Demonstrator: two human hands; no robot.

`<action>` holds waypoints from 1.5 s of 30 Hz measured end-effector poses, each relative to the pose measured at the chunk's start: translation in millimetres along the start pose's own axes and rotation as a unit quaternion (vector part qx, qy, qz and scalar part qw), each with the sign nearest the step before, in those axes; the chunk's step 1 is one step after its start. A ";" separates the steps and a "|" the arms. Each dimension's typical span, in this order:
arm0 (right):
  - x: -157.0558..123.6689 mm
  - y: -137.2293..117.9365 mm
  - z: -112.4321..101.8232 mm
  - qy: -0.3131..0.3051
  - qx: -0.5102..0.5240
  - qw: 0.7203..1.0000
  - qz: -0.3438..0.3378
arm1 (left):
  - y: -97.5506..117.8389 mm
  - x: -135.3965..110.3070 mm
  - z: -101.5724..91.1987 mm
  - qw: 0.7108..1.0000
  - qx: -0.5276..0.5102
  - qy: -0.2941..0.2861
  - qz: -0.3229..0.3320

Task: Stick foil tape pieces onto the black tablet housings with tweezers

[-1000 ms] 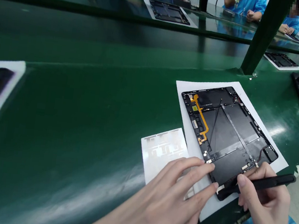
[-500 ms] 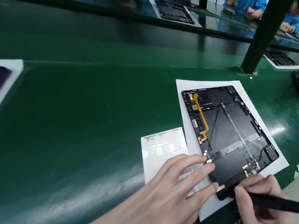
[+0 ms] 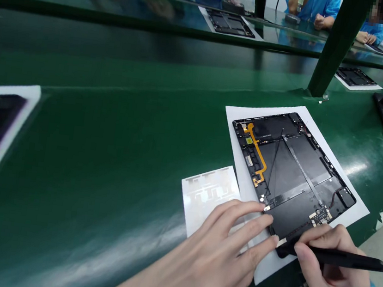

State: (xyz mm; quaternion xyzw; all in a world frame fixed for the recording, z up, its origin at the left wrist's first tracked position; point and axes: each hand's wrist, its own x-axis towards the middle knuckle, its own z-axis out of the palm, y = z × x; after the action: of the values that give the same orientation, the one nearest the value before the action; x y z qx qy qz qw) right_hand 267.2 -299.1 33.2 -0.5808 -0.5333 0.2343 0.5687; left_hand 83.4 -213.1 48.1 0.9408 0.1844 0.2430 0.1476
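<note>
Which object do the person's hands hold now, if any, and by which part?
The right hand holds a slim black tool near its end over the opened device. The left hand seems to grip nothing, resting at the device's edge.

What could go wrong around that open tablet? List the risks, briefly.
1. The black tool in the right hand is angled in close to the thin wire and the small circuit board; a slip might nick either.
2. The left hand reaches over the white sheet to the edge of the tablet; sliding back, it could drag the sheet.
</note>
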 end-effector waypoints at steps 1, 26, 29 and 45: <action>0.3 -0.2 -1.2 -0.006 0.003 1.000 0.004 | 0.0 0.5 1.0 1.000 -0.003 0.015 -0.003; 37.3 -8.4 -19.7 -0.204 0.021 0.979 -0.021 | -6.0 -10.5 16.8 0.996 0.028 0.034 0.076; 36.8 -8.9 -18.5 -0.209 0.018 0.978 -0.018 | -7.2 -11.2 18.3 0.996 0.023 0.039 0.078; 27.8 -1.7 -19.6 -0.074 0.058 0.995 0.041 | 8.5 -3.9 13.3 0.993 0.097 0.070 0.005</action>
State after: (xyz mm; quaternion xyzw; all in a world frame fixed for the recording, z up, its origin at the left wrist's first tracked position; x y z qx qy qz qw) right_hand 292.8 -282.9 48.8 -0.5495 -0.5353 0.3305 0.5498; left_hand 89.4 -224.8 38.5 0.9323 0.2126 0.2898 0.0407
